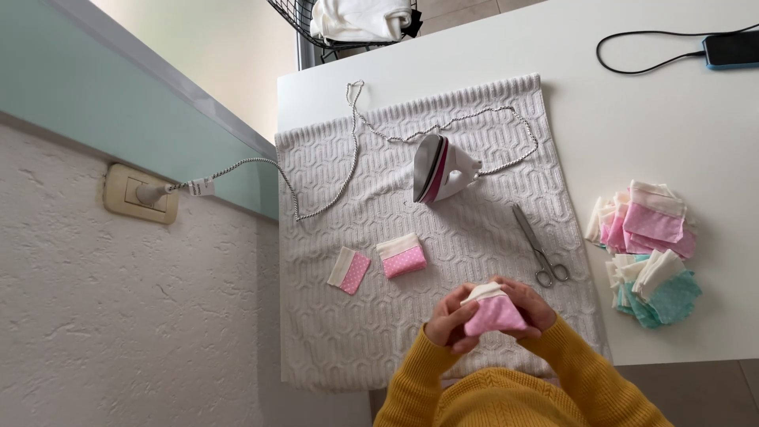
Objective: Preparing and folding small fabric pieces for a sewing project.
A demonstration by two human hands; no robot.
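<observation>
A: Obs: both my hands are closed on the pink dotted pouch (492,312), cream band at its 12 o'clock. How best to shape it?

B: My judgement: press corners out evenly, keeping the seams flat.

A: Position: left hand (449,323) pinches at 9 o'clock of the pouch, right hand (528,307) at 3; scissors (539,247) lie at 1 o'clock, the iron (441,168) near 11
</observation>
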